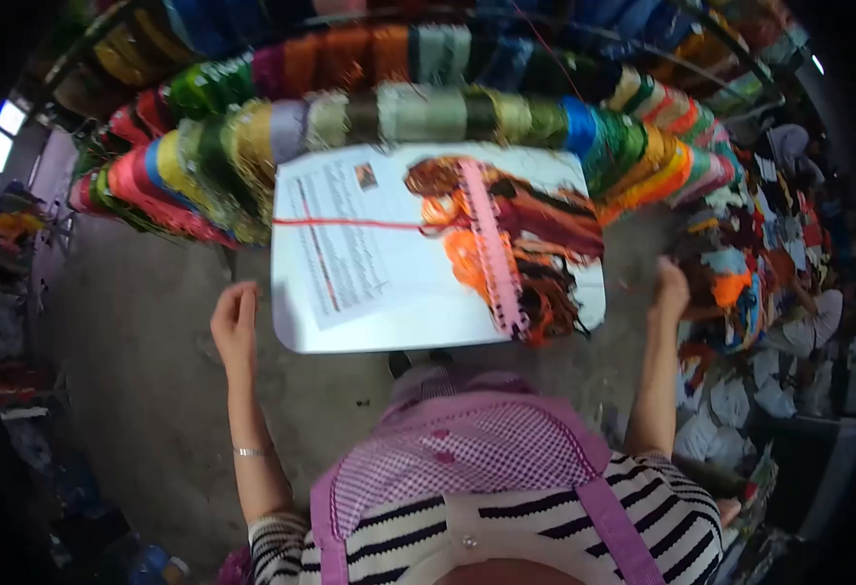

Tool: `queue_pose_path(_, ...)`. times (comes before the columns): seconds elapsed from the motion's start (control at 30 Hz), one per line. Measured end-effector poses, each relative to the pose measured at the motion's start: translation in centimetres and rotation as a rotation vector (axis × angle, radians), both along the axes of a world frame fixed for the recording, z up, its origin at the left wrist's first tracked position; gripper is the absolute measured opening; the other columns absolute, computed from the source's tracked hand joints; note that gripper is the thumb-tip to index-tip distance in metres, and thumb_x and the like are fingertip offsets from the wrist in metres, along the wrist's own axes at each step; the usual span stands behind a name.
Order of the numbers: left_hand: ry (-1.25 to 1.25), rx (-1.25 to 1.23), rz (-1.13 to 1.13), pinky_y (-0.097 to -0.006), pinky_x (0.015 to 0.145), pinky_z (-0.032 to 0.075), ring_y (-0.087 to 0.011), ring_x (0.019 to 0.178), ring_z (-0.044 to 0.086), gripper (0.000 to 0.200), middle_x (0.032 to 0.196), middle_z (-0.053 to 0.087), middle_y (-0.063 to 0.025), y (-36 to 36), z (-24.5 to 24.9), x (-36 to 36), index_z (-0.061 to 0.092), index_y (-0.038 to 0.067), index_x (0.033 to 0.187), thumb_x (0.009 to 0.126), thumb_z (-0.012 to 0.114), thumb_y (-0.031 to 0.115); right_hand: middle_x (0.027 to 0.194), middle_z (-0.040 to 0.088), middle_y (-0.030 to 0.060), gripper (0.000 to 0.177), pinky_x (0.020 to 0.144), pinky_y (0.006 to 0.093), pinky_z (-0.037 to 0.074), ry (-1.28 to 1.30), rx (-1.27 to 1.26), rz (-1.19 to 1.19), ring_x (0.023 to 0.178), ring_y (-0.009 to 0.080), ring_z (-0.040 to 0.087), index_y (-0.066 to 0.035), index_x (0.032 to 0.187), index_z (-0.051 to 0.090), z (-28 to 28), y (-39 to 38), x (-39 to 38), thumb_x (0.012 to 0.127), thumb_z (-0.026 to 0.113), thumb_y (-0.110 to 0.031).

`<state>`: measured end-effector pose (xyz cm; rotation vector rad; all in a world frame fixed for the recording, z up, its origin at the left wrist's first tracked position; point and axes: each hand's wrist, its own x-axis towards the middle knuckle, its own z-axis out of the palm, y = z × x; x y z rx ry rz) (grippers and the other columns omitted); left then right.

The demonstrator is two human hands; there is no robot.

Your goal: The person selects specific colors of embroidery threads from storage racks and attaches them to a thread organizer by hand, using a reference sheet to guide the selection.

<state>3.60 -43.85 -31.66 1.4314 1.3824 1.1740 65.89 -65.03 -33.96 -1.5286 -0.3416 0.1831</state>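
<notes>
My left hand [235,317] is closed, left of the white board [408,322]; anything inside its fingers is hidden. My right hand [672,288] is raised beyond the board's right edge, its fingers smeared by motion. On the board's left half lies a printed sheet [350,263] with a small picture. A pink strip [488,244] with dark notches along its edges lies on the right half, holding orange, brown, dark red and black thread bundles [555,219]. One red strand [350,223] crosses the sheet from the board's left edge to the orange threads.
Curved racks of colourful yarn skeins [418,114] arch behind the board. At the right, a person [813,317] sits near more hanging threads [730,283] and white bags [725,419]. Shelves with goods [23,380] stand at the far left.
</notes>
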Motion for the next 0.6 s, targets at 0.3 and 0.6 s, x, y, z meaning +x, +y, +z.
queue_pose_path(0.3,-0.033,-0.311,-0.536,-0.0212,0.056,0.043,-0.0064,0.061,0.052,0.024,0.075,0.062,-0.0001,0.2,-0.4,21.8,0.067,0.001,0.098,0.093,0.056,0.021,0.084,0.062,0.0015,0.012,0.071,0.0246,0.046,-0.697,-0.268,0.135,0.076,0.0103,0.056,-0.001,0.088,0.062,8.0,4.0,-5.0,0.087,0.063,-0.012)
queue_pose_path(0.6,-0.172,-0.422,-0.383,-0.0198,0.058,0.052,-0.0102,0.07,0.063,0.026,0.085,0.065,-0.0079,-1.5,-3.0,29.0,0.058,-0.006,0.104,0.086,0.066,0.01,0.086,0.067,0.0059,0.014,0.067,0.02,0.047,-0.041,-0.207,0.939,0.072,0.0082,0.06,0.0,0.1,0.061,0.1,14.2,-18.4,0.092,0.056,-0.01)
